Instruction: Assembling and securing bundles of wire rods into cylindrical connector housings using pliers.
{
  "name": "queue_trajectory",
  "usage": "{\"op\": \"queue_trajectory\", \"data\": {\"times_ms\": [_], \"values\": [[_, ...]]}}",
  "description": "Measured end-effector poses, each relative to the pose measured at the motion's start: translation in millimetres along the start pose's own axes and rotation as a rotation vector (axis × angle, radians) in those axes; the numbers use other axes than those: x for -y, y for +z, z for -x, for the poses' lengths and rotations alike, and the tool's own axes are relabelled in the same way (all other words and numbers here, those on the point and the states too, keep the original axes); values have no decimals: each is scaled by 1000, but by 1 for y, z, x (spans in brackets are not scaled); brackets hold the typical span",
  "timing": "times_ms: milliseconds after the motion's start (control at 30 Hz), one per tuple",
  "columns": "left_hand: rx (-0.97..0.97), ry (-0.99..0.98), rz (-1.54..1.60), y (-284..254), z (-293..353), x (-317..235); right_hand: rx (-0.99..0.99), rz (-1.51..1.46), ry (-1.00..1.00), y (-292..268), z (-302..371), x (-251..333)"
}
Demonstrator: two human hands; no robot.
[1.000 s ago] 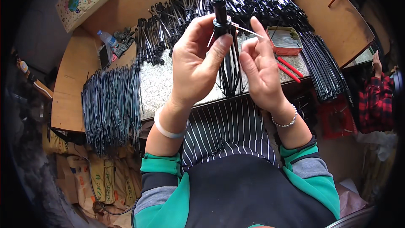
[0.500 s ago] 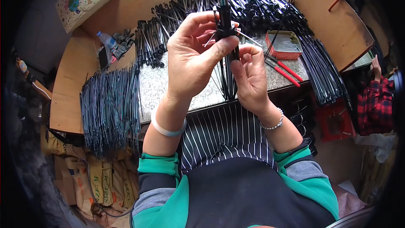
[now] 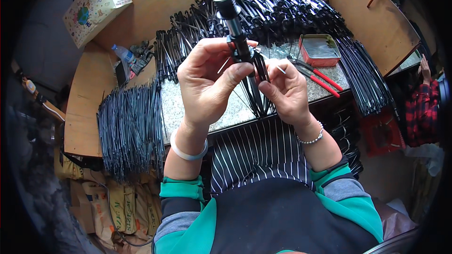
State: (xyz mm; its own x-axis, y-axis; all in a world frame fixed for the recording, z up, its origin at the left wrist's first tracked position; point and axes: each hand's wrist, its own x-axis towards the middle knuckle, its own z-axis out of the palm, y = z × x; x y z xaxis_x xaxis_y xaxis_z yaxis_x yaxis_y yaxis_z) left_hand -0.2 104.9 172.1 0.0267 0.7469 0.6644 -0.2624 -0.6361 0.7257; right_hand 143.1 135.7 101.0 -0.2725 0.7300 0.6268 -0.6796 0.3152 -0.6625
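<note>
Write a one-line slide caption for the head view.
Left hand grips a black ribbed assembly while the right hand pinches a thin pin above bundled black rods.

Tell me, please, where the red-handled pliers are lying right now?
In the head view, the red-handled pliers lie on the stone slab, right of the right hand, just below the red tray.

Black rod's [image 3: 235, 28] lower end hidden behind left hand [image 3: 207, 82], tin's [image 3: 320, 49] contents indistinct
</note>
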Motion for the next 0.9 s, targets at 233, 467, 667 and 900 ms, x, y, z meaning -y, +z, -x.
{"op": "queue_trajectory", "data": {"times_ms": [233, 467, 667, 900], "values": [[69, 6, 25, 1, -9, 1, 146, -64, 70, -13, -9, 8], [125, 6, 41, -2, -9, 2, 136, -82, 138, -16, -9, 14], [156, -8, 9, -2, -9, 1, 177, -93, 146, -19, -10, 14], [177, -9, -2, -1, -8, 3, 228, -63, -16, -21, -12, 10]]}}
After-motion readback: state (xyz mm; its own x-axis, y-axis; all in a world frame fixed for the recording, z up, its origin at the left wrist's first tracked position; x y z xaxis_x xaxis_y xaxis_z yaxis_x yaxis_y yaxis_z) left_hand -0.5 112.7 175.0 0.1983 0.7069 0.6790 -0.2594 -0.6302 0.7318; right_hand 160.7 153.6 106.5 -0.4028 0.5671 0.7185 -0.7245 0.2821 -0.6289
